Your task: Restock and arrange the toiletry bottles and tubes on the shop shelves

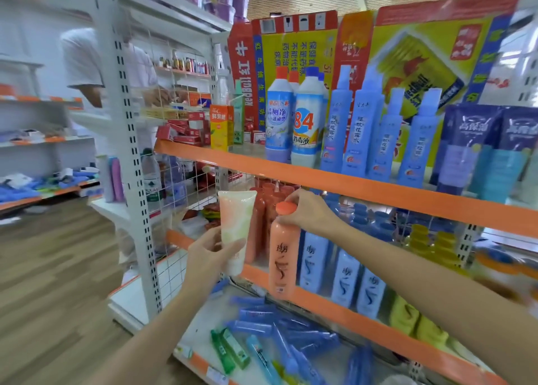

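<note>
1. The left hand (214, 249) is wrapped around the lower part of a pale peach and green tube (235, 230), holding it upright in front of the left end of the middle shelf (364, 306), with the tube's flat crimped end up.
2. The right hand (308, 210) is closed on the round orange cap of an orange bottle (283, 256), fingers pinching the top.
3. The orange bottle stands upright at the front edge of the middle shelf, its base overlapping the orange shelf lip.
4. More orange bottles (263, 207) stand behind it, between the tube and the held bottle.
5. Just right of the orange bottle is a row of blue bottles (343, 274) of the same shape, then yellow bottles (413, 317) further right.
6. The top shelf (320, 178) carries white cleaner bottles (294, 116), tall light-blue spray bottles (375, 128) and dark blue tubes (477, 146).
7. On the bottom shelf (203, 320), blue tubes (279, 326) and green boxes (230, 349) lie flat in a loose heap.
8. Another person in a white shirt (84, 61) stands behind the shelf unit on the left, blurred.
</note>
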